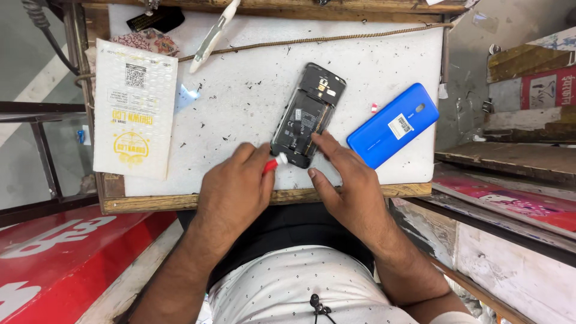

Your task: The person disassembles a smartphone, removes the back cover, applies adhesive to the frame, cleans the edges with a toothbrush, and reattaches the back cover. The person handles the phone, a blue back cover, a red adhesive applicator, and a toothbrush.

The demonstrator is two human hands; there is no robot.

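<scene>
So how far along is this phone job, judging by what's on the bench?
The blue back cover is already off, lying to the right of the opened phone, whose insides are exposed. In hand: the left hand holds a small red-and-white tool at the phone's lower edge while the right hand steadies it. Probably left: the inside work and refitting the cover.
</scene>
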